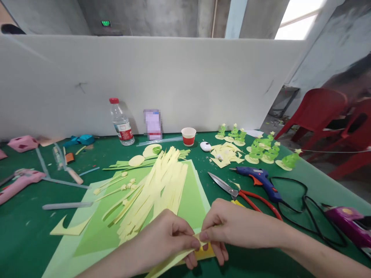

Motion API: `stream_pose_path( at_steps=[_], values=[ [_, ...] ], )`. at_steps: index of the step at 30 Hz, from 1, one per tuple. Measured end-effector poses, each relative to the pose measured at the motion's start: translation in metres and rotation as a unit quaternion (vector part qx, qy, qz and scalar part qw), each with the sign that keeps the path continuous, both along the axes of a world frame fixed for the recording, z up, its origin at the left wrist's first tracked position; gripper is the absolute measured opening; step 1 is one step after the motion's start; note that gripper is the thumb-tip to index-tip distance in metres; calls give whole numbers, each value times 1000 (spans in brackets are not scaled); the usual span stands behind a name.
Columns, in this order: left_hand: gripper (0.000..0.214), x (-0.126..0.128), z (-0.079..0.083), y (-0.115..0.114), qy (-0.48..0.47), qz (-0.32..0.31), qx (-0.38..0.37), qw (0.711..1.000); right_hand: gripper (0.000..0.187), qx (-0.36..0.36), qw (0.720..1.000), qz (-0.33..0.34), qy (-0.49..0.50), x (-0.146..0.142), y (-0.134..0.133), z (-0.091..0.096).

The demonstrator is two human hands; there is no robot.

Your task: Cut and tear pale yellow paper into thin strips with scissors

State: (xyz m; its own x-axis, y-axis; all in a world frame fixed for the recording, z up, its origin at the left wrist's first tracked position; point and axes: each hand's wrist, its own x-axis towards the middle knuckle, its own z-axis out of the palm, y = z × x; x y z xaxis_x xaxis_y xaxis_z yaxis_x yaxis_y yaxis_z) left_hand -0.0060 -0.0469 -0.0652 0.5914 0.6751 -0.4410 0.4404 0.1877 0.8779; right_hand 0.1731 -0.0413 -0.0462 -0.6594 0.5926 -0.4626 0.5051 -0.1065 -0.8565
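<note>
Near the table's front edge, my left hand [176, 241] pinches a pale yellow paper strip [171, 262] between thumb and fingers. My right hand [222, 227] grips the same strip close by, thumb pressed on it. A deeper yellow piece [205, 253] shows under the fingers; what it is I cannot tell. Just beyond my hands, many loose pale yellow paper strips [162, 181] lie on green paper sheets [95, 231]. Thin strips with small folded knots or stars [124, 187] rest left of the pile. Scissors with red handles [236, 191] lie beyond my right hand.
On the right are a blue glue gun [259, 179] with a black cord, small green paper trees [256, 148] and paper scraps [226, 154]. A bottle [121, 123] and paper cup [188, 136] stand by the white partition [174, 77]. A pink glue gun [23, 183] lies left.
</note>
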Motion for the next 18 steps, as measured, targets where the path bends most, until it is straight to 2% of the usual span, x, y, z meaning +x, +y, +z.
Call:
stream_pose_path(
  at_steps=[4, 9, 14, 18],
  values=[
    [22, -6, 2, 2, -40, 11, -87, 995, 26, -79, 995, -5, 66, 12, 6, -3],
    [26, -20, 4, 10, -24, -4, -103, 994, 31, -86, 993, -10, 76, 36, 14, -4],
    [26, -24, 6, 14, 9, -28, -109, 994, 36, -37, 999, 8, 22, 51, 19, -2],
    [26, -20, 5, 14, 4, -39, -105, 994, 31, 98, 986, 59, -117, 43, 21, 9]
  ],
)
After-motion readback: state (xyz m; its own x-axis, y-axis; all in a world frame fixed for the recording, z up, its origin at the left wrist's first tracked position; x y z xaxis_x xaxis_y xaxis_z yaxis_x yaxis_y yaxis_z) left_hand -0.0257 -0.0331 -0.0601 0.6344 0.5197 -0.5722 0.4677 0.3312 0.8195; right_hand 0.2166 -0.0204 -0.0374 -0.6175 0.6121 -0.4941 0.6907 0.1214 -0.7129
